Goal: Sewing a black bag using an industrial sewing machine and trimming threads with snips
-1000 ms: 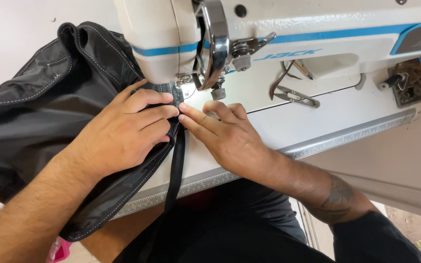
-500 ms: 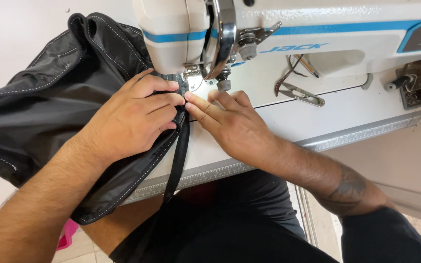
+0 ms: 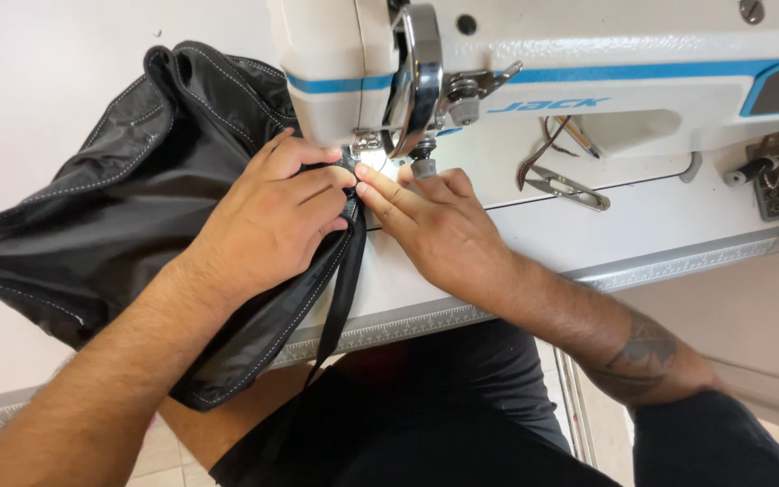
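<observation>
1. Under the needle area of the white sewing machine [image 3: 534, 81], a black fabric piece [image 3: 137, 216] with pale contrast stitching is held flat on the machine bed [image 3: 642, 225]; its bulk is bunched to the left of the machine head and hangs partly over the table edge.
2. The left hand [image 3: 268, 221] is laid on the fabric with fingers curled and pressed down, so that the fabric is pinned rather than grasped.
3. The right hand [image 3: 435, 230] is laid flat and open on the bed, its fingertips [image 3: 364, 185] touching those of the left hand just in front of the presser foot [image 3: 367, 149].
4. A narrow black strap [image 3: 344, 289] is seen between the two hands; it runs from the foot toward the person and drops over the table edge.
5. The step is judged to be done well if the strap is kept aligned with the fabric edge, even pressure is applied by both hands, and the fingertips are kept clear of the needle.
6. The fabric appears smooth and slightly glossy, with seams outlined in light thread.
7. Thread snips [image 3: 570, 188] are lying on the bed, well apart from the hands.
</observation>
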